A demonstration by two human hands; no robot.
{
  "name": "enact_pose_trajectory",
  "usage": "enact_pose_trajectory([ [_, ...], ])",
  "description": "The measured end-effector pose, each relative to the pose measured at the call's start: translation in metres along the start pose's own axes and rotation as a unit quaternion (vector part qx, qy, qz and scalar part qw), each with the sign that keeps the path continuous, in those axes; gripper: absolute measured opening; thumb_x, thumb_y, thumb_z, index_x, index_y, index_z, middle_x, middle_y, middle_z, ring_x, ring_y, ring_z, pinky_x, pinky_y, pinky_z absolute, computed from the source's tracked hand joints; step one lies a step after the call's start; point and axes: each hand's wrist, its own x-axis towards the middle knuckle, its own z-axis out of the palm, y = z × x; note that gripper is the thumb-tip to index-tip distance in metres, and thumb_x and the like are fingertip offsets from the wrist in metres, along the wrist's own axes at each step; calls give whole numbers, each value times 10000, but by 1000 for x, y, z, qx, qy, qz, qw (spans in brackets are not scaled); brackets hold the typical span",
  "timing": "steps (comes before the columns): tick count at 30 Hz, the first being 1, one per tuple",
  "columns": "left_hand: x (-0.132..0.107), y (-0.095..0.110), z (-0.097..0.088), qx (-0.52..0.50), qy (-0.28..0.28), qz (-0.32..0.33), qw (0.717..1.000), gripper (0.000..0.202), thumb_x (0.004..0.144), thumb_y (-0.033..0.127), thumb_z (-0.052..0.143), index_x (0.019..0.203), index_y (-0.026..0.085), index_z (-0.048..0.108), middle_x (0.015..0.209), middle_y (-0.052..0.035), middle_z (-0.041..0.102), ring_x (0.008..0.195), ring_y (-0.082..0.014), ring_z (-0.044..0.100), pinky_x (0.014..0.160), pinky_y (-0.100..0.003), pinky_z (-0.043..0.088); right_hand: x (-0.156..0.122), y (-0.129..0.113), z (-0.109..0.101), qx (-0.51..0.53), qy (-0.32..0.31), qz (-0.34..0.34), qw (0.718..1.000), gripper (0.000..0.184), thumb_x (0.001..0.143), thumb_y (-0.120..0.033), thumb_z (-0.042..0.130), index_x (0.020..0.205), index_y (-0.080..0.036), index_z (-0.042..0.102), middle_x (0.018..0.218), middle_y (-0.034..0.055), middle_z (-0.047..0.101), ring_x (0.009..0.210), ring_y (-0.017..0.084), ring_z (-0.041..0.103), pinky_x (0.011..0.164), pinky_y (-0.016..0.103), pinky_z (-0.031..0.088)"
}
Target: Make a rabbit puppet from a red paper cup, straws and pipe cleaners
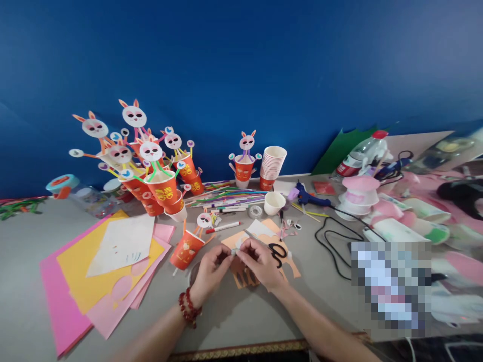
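My left hand [212,270], with a red bead bracelet at the wrist, and my right hand [262,264] meet over the table. Their fingertips are pinched together on a small pale piece [234,252], too small to tell its kind. Beneath them lies cut orange paper [241,276]. Black-handled scissors [278,255] rest on that paper, right beside my right hand. Left of my left hand leans a red paper cup [186,250] with a rabbit face [204,219] on strips above it. A red marker [223,227] lies behind the hands.
Rabbit-faced red cups [162,188] stand stacked at the left, behind coloured paper sheets [71,271]. A cup stack [272,166], a white cup [274,203], tape [255,211] and a blue glue gun [311,196] sit farther back. A black cord [328,251] and pink-white cups [396,231] occupy the right.
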Motion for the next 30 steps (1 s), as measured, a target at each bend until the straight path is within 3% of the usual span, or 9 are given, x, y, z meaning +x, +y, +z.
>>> enact_pose_trajectory([
  [6, -1, 1, 1, -42, 6, -2, 999, 186, 898, 335, 579, 824, 166, 592, 754, -8, 561, 696, -139, 522, 644, -233, 443, 0, -3, 3, -3, 2, -8, 1000, 228, 884, -371, 613, 746, -207, 537, 691, -22, 510, 630, 141, 479, 606, 258, 406],
  [18, -1, 4, 0, -25, 5, -4, 1000, 189, 901, 338, 565, 826, 168, 597, 751, -9, 574, 688, -142, 546, 639, -234, 451, -2, -1, 4, -15, 1, -5, 1000, 328, 892, -498, 594, 736, -219, 523, 673, -21, 487, 602, 145, 462, 579, 266, 403],
  [30, -1, 4, 3, -35, 12, -14, 999, 183, 892, 319, 567, 791, 167, 573, 725, -1, 547, 660, -132, 514, 614, -225, 427, -1, -1, 2, -38, -7, -12, 999, 273, 911, -433, 585, 761, -209, 546, 676, -7, 525, 621, 151, 493, 583, 267, 427],
])
